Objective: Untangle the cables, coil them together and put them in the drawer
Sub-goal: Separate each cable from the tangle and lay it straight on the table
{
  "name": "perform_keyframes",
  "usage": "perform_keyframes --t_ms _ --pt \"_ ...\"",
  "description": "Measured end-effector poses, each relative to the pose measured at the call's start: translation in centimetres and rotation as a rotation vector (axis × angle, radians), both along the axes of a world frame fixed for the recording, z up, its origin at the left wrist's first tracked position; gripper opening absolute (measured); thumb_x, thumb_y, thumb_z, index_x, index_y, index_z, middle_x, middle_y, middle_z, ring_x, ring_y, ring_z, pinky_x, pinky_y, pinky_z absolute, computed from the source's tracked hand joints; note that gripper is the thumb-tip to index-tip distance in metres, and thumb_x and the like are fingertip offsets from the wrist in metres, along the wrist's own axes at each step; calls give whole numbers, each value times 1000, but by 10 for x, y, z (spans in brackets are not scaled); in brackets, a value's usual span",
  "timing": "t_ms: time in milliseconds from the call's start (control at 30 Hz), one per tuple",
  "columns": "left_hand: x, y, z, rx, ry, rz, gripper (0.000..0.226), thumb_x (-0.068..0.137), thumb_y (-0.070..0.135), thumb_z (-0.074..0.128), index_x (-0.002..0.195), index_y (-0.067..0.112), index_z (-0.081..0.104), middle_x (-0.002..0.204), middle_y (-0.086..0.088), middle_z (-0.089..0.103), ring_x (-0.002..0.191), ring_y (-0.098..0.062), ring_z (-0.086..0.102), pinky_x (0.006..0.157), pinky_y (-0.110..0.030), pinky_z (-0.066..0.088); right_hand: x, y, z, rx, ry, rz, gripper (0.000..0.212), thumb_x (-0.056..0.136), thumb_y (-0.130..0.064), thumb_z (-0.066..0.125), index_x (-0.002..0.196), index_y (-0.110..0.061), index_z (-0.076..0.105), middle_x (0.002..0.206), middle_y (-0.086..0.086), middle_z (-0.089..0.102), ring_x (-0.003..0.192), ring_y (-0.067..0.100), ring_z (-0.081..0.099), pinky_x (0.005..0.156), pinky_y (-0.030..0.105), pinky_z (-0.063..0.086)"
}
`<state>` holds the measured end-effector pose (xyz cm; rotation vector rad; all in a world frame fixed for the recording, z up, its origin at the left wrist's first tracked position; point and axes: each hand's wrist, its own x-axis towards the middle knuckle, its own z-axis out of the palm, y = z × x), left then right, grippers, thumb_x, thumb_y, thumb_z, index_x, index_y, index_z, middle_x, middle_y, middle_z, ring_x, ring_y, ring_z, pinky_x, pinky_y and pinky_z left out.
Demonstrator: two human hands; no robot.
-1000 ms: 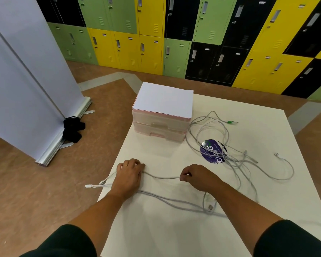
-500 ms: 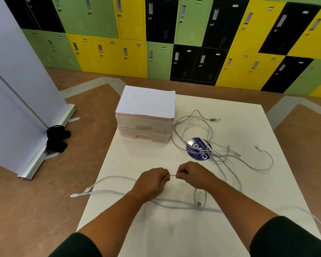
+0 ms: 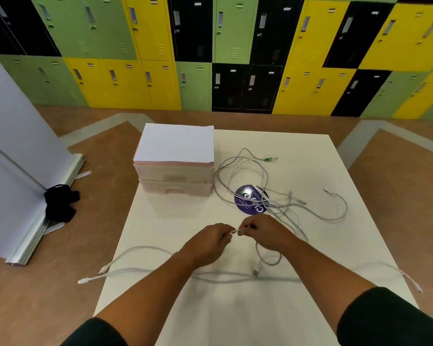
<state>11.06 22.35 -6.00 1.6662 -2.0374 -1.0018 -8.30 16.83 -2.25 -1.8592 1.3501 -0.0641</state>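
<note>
A shut drawer unit (image 3: 175, 182) is set at the far left of the table (image 3: 235, 320). A stretch of grey cable (image 3: 234, 231) is pinched between the left hand (image 3: 208, 242) and right hand (image 3: 263, 232). The tangle (image 3: 275, 205) is spread rightward over a purple sticker (image 3: 245, 199).

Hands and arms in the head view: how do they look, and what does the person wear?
The left hand and the right hand are bare, without gloves. The forearms are bare too; no watch or bracelet shows. The left sleeve and the right sleeve are dark, nearly black, and plain, without markings.
</note>
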Motion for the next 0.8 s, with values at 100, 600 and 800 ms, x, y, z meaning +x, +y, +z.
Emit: perform_keyframes --t_ms 100,600,800 --pt "-14 -5 7 -43 21 57 27 103 24 43 95 15 67 87 2 68 73 -14 55 66 -27 40 3 1 3 -13 1 0 15 91 -30 63 83 -23 73 71 -1 64 61 9 51 61 26 38" --pt "-29 -19 17 90 49 12 21 96 23 52 105 20 71 93 9 66 83 -9 59 75 -25 47 -29 -4 1 44 14 -40 12 92 -28 67 97 -23 77 75 0 69 67 7 60 68 25 48" --pt "-36 -25 22 -69 -7 150 19 97 29 57 93 19 72 73 8 62 67 -9 55 56 -20 33 -38 -1 2 20 54 -40 9 88 -27 69 95 -27 74 75 -9 62 71 5 58 68 22 45"
